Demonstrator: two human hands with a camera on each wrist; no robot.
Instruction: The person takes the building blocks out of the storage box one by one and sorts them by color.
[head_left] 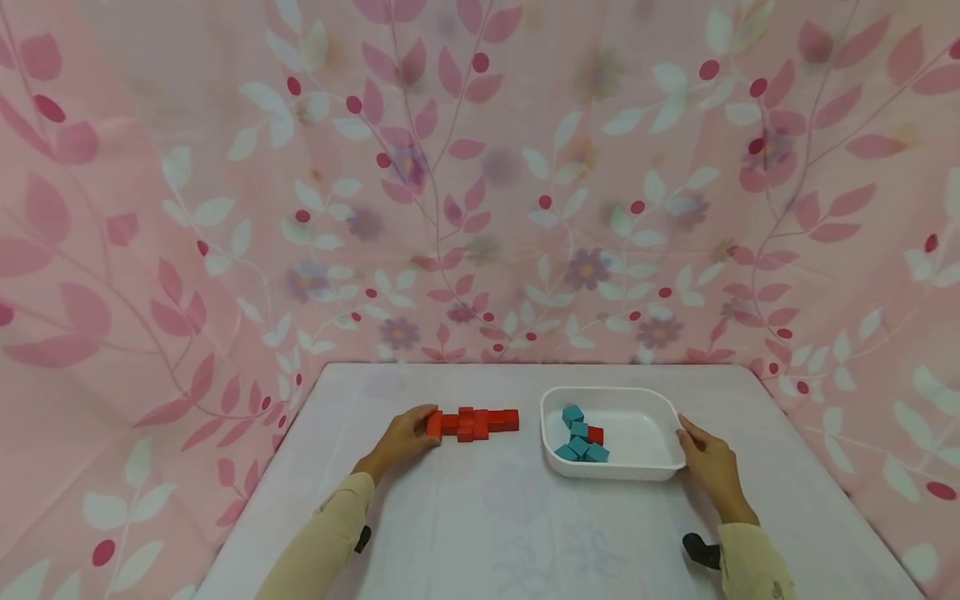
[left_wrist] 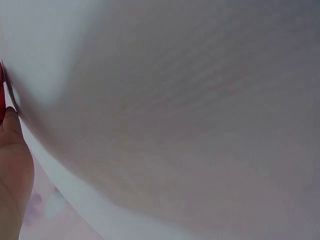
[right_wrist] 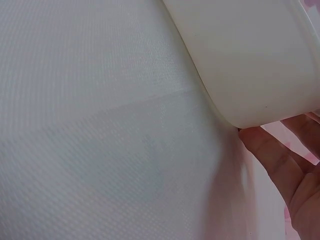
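On the left of the table, my left hand (head_left: 399,442) pinches the end red block (head_left: 434,427) of a row between thumb and fingers. The other red blocks (head_left: 480,423) of that row stretch right from it, touching. In the left wrist view only the edge of my hand (left_wrist: 16,165) and a sliver of red block (left_wrist: 2,97) show. My right hand (head_left: 712,468) grips the right end of a white tray (head_left: 645,437). Several teal cubes (head_left: 579,448) and one red cube (head_left: 596,435) lie in the tray's left half. In the right wrist view, fingertips touch the tray's lower corner (right_wrist: 255,112).
The table (head_left: 487,533) has a pale cloth over it, and its far edge meets a pink floral curtain (head_left: 480,250). Dark wrist mounts (head_left: 701,550) show beside both sleeves. A gap of tabletop separates the red row from the tray.
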